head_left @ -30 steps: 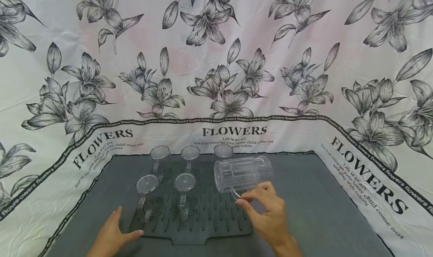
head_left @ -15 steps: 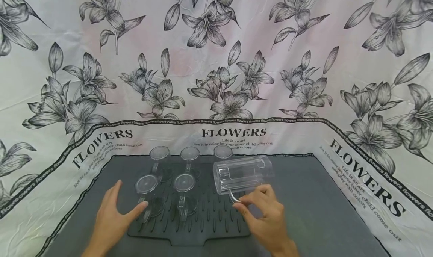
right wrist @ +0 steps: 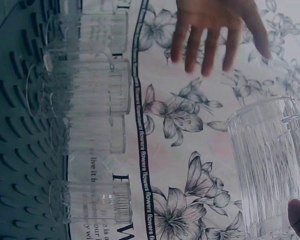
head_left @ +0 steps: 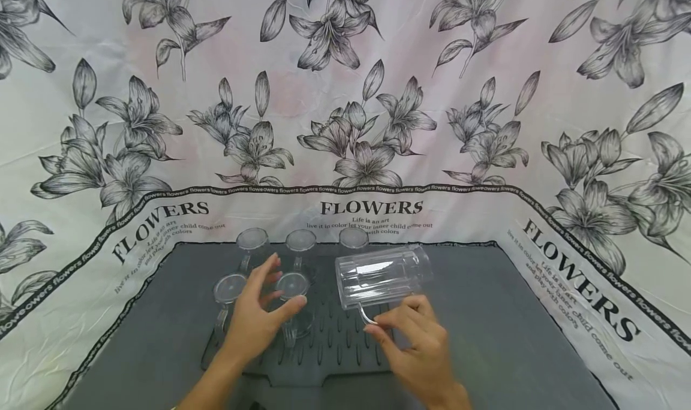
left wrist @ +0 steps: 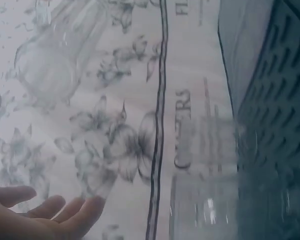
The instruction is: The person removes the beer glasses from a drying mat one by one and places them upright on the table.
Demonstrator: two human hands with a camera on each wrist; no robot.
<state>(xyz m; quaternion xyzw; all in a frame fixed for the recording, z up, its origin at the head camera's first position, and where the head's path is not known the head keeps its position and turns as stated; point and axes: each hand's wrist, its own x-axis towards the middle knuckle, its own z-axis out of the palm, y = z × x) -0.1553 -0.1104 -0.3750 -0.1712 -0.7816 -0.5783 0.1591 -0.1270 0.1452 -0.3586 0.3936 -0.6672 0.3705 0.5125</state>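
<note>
My right hand (head_left: 421, 344) pinches the handle of a clear ribbed mug (head_left: 380, 275), which lies nearly sideways in the air over the right part of a dark drying mat (head_left: 345, 353). In the right wrist view the same mug (right wrist: 265, 160) shows close to the fingers. Spread and holding nothing, my left hand (head_left: 259, 320) hovers over the front mugs, left of the held one; the right wrist view shows that hand (right wrist: 207, 30) with fingers straight. Behind it stand upside-down mugs, a front-left one (head_left: 229, 289) and a front-middle one (head_left: 293, 286), partly hidden by it.
Along the back of the mat stand 3 more upturned mugs, at left (head_left: 252, 240), middle (head_left: 300, 241) and right (head_left: 353, 238). The grey table (head_left: 518, 338) extends on both sides of the mat. A flower-printed cloth (head_left: 372, 110) encloses the back and sides.
My left hand has risen from the mat's front-left corner and moved right and forward over the mugs, toward the held mug. The right hand and its mug have stayed nearly in place.
</note>
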